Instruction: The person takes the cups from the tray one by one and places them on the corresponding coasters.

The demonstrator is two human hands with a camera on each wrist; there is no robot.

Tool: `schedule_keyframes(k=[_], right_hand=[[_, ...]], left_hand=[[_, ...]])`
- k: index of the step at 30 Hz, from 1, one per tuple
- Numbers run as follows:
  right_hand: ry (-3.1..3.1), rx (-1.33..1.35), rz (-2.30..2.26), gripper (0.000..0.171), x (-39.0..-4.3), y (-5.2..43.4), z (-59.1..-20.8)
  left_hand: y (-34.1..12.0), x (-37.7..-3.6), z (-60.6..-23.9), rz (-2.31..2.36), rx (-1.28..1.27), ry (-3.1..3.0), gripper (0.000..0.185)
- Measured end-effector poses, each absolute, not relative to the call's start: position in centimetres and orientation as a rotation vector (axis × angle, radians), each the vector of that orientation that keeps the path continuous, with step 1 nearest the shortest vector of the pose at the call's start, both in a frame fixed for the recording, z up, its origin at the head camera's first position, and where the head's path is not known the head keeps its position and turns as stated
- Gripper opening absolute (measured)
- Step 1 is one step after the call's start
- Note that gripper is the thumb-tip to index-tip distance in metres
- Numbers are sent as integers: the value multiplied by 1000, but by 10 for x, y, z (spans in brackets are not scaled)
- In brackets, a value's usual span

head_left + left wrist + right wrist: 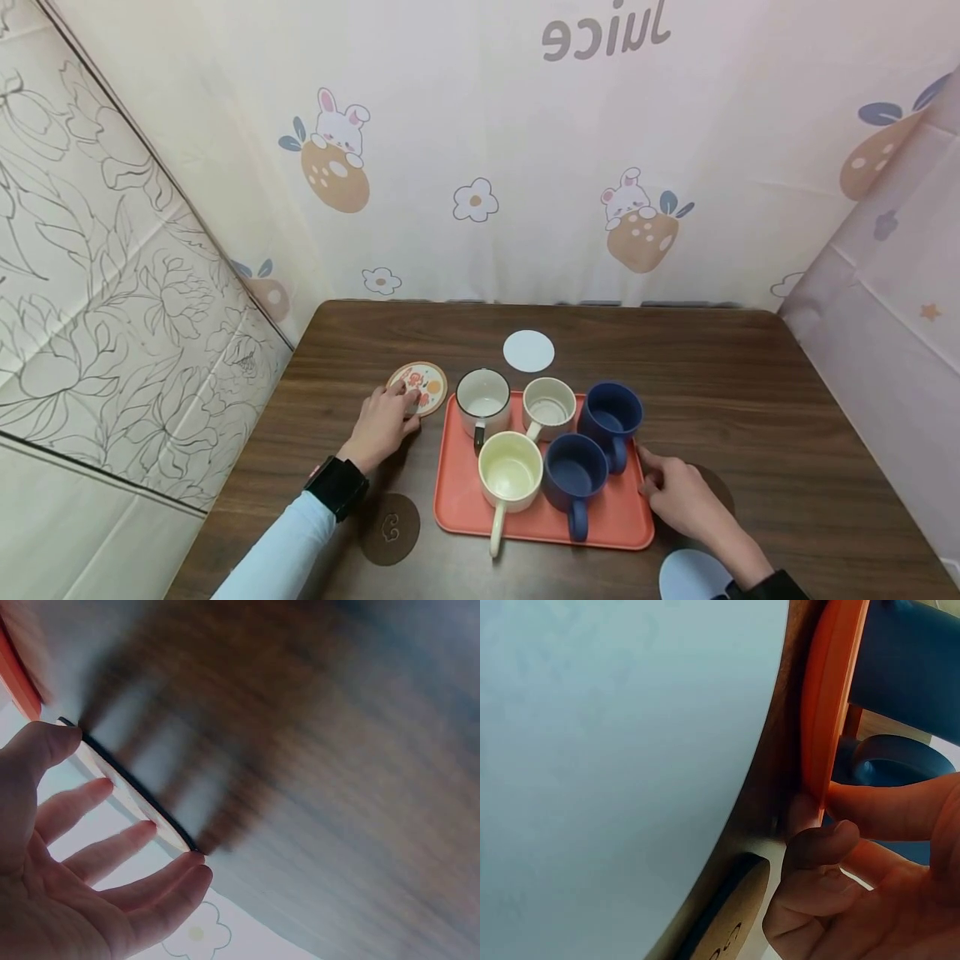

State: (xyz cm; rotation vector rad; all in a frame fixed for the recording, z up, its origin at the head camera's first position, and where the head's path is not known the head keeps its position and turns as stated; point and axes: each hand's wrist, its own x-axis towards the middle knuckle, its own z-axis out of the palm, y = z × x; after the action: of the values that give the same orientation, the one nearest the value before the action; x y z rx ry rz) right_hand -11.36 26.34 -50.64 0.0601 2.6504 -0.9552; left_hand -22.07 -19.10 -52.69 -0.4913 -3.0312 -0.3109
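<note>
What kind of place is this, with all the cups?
Probably a home-style tabletop staged for filming: a wooden table hemmed in by cartoon-printed cloth, with an orange tray of mugs and scattered coasters.

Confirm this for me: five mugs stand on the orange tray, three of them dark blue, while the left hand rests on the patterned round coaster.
Not quite. Only two of the five mugs on the orange plastic tray are dark blue; the other three are cream or white. The head view shows this. The rest holds: the left hand does rest on the patterned round coaster.
</note>
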Motion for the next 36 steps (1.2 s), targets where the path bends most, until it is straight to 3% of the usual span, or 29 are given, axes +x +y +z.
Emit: schedule_keyframes(k=[36], right_hand=[[2633, 49, -984, 62, -113, 264, -506]], left_hand=[[-173, -266, -525, -292, -619, -3072, 32]])
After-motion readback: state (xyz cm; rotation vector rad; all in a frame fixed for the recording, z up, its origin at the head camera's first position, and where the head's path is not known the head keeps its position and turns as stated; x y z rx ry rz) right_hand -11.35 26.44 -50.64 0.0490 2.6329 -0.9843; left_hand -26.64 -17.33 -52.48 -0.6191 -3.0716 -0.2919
